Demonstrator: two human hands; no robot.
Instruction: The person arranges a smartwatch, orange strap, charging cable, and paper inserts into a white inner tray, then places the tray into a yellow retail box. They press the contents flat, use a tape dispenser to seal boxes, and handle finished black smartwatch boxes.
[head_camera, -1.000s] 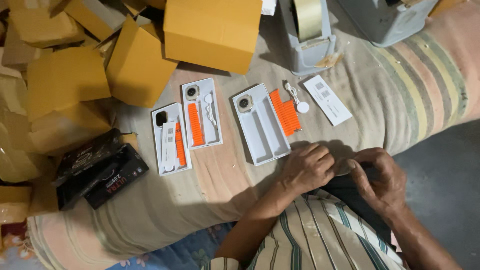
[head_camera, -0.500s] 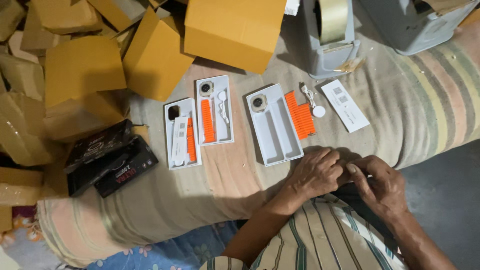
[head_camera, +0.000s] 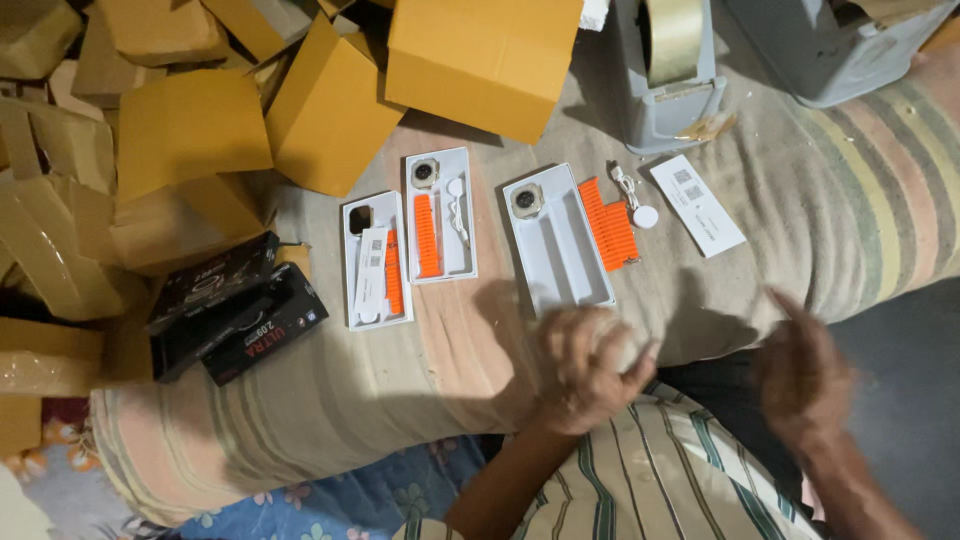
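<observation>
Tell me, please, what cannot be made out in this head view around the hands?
- Left hand: motion blur hides whether it holds anything.
- Right hand: blurred; fingers indistinct.
- Tape dispenser: top cut off by the frame edge.
- White trays: small parts too tiny to identify.

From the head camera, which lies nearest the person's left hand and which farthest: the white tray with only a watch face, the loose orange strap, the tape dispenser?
From the left hand:
1. White tray, just above it.
2. Orange strap, beside the tray's right edge.
3. Tape dispenser, at the top.
</observation>
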